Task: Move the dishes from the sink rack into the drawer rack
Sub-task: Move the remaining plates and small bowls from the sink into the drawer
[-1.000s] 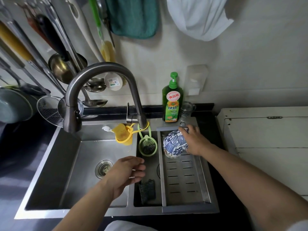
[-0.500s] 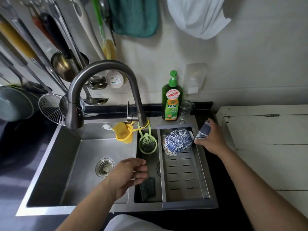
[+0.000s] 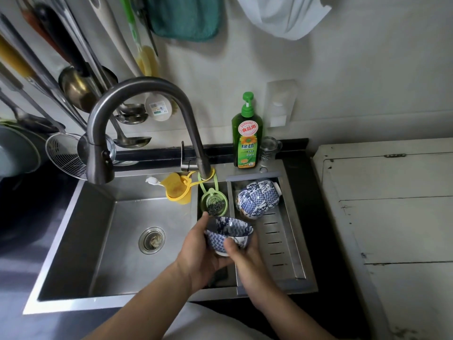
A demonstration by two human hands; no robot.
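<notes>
I see stacked bowls (image 3: 257,200) lying in the sink rack (image 3: 286,244). Both my left hand (image 3: 198,256) and right hand (image 3: 245,258) now curl fingers round 1 bowl (image 3: 226,238), lifted from the rack since 0.5 s ago.

Sink (image 3: 73,253): I see a steel basin set in a dark counter (image 3: 297,192).
Sink rack (image 3: 293,244): slotted steel tray across the sink's right end.
On the rack: stacked blue-and-white bowls (image 3: 257,200) on their sides at its far end.
Back edge: green soap bottle (image 3: 247,141), clear glass (image 3: 269,149) just beside it.
</notes>
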